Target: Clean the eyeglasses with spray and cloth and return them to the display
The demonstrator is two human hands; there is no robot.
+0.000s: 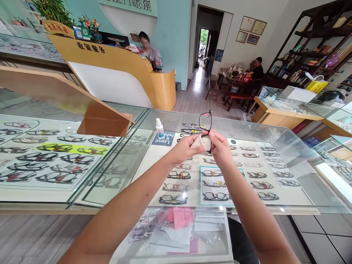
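Observation:
A pair of dark-framed eyeglasses (pixel 205 120) is held up on end over the glass showcase, one lens at the top. My left hand (pixel 189 148) pinches a pale cleaning cloth (pixel 202 143) folded about the lower lens. Closed on the frame near its bridge and lower rim is my right hand (pixel 220 145). The cloth hides most of the lower lens. A white spray bottle (pixel 159 129) stands upright on the glass, left of my hands, beside a dark blue printed card (pixel 164 139).
Rows of eyeglasses (pixel 179 175) lie inside the glass showcase (pixel 143 157). Below me an open drawer (pixel 227 238) holds papers and plastic bags. A slanted wooden board (pixel 55 88) stands at the left. One person sits behind the counter (pixel 162 86), another at a far table.

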